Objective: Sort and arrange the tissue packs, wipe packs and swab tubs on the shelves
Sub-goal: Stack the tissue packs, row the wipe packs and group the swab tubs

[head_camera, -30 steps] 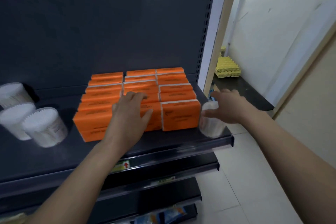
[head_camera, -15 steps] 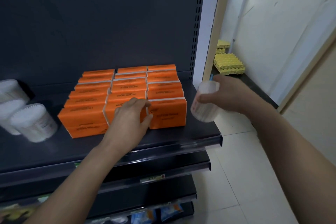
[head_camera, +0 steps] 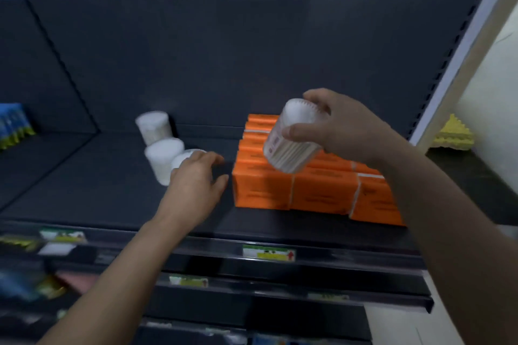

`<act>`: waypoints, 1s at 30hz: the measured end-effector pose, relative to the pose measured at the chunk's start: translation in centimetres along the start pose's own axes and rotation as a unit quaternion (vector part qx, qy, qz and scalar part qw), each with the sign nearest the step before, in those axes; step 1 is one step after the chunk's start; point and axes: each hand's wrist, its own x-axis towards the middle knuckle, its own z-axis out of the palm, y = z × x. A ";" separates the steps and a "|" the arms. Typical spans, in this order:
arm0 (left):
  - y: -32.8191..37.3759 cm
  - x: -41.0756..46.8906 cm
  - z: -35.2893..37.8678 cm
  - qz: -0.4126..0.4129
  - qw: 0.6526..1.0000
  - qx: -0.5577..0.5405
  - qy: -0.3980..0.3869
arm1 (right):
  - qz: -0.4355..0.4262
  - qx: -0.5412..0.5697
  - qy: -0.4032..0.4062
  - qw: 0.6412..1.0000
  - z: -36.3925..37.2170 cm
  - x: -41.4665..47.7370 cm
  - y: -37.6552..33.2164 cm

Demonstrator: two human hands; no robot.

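- Up above the block of orange tissue packs (head_camera: 263, 190), the right hand (head_camera: 344, 131) grips a swab tub (head_camera: 291, 137), thumb across its side and fingers curled round the upper rim. The tub is tilted and held clear of the shelf (head_camera: 112, 190).
- The left hand (head_camera: 193, 187) hovers low over the dark shelf just left of the packs, fingers loosely spread, holding nothing.
- Three more swab tubs (head_camera: 161, 157) stand in a short row beyond that hand. The nearest tub (head_camera: 186, 155) is partly hidden by its fingers — whether they touch it cannot be told.
- Blue packs (head_camera: 12, 123) sit blurred at the far left.
- A price label (head_camera: 269, 253) is fixed to the shelf's front edge.
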 end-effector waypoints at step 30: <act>-11.1 1.3 -10.3 -0.194 0.927 -0.306 -0.096 | -0.018 0.145 -0.075 0.986 11.5 6.7 -8.1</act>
